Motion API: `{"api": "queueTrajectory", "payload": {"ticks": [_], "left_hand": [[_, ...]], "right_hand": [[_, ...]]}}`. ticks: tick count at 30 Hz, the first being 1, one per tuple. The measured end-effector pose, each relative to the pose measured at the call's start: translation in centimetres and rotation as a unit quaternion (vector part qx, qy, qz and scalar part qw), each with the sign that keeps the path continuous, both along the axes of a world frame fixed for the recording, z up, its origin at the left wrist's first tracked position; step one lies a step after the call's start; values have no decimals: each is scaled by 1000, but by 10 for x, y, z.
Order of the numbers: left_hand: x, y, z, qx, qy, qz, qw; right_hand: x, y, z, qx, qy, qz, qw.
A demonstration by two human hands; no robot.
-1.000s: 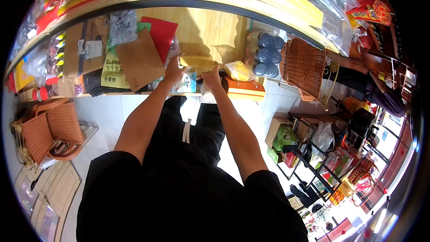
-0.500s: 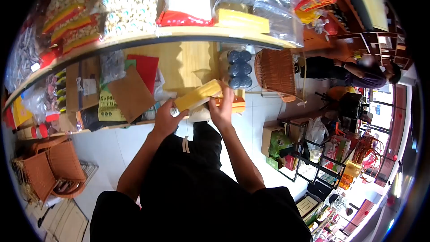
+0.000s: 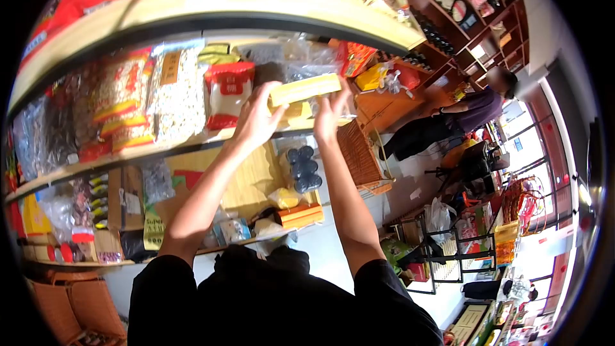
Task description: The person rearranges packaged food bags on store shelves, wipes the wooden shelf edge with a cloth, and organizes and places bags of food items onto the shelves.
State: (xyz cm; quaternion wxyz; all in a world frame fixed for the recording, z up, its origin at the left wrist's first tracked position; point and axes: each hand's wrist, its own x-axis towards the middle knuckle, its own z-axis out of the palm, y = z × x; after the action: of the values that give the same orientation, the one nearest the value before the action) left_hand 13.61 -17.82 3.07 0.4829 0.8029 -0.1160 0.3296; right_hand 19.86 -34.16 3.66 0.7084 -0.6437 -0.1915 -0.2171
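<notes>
A long yellow box is held up between my two hands at the middle shelf. My left hand grips its left end, and my right hand closes around its right end. Just under the held box, a second yellow piece shows on the shelf, partly hidden by my hands. Left of my left hand stands a red and white bag of white sugar. Clear plastic-wrapped packs lie behind the box.
Above, the upper shelf edge carries yellow and red packs. The lower shelf holds dark-capped bottles and an orange box. A wicker basket stands to the right, with a person beyond. A black rack is lower right.
Both hands have raised the yellow box from above the lower shelf to the middle shelf. My view has tilted up, so the upper shelf now shows.
</notes>
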Motion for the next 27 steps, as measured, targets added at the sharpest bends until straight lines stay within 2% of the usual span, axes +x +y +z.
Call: {"api": "queueTrajectory", "payload": {"ticks": [5, 7, 8, 10, 11, 15, 21, 23, 25, 27], "left_hand": [[56, 29, -40, 6, 89, -31, 996], [47, 35, -40, 64, 86, -21, 994], [43, 33, -36, 63, 137, -31, 988], [44, 34, -42, 162, 91, 23, 982], [46, 35, -46, 201, 88, 50, 974], [46, 35, -45, 222, 85, 53, 970], [47, 35, -37, 272, 106, 75, 954], [43, 39, -12, 295, 221, 27, 929], [40, 38, 3, 333, 255, 38, 907], [48, 45, -8, 305, 238, 24, 922]], "right_hand": [[64, 14, -53, -88, 58, -12, 994], [53, 15, -55, -201, 29, -96, 974], [47, 13, -60, -222, 33, -112, 968], [41, 12, -67, -275, 11, -151, 950], [39, 11, -72, -276, 17, -150, 949], [29, 12, -62, -293, 45, -135, 945], [37, 7, -66, -299, 26, -135, 944], [35, 7, -57, -321, 44, -114, 939], [38, 5, -53, -339, 56, -105, 933], [35, 2, -45, -352, 113, -82, 925]]}}
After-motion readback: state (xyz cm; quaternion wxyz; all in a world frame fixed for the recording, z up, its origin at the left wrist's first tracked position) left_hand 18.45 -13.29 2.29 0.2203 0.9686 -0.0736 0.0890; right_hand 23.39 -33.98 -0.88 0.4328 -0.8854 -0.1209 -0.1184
